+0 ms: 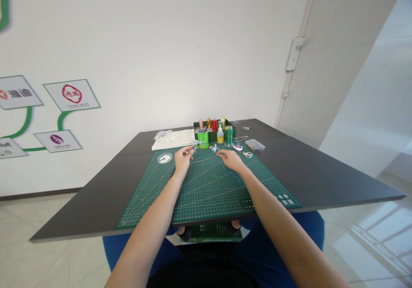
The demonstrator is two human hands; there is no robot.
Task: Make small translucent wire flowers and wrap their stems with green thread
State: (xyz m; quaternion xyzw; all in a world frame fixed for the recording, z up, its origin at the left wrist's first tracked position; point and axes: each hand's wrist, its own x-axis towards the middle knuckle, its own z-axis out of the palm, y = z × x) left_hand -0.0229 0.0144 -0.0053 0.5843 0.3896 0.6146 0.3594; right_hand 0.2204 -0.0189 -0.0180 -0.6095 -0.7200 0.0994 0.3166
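My left hand (184,158) is over the green cutting mat (199,198), thumb and fingers pinched together. A small pale blue, see-through piece (195,142) shows just beyond its fingertips; whether they hold it is unclear. Across from it, my right hand (230,158) has its fingers bent and brought together. By those fingertips is a small pale blue and white piece (214,148), too small to name. A thin brown stick (202,161) lies on the mat between the hands.
Behind the hands stand a bright green can (203,138), a glue bottle (220,135), a green thread spool (229,135) and a dark green box (211,136) of spools. Scissors (247,154) and a clear case (255,145) lie right; a round dish (165,158) and white sheets (173,139) left.
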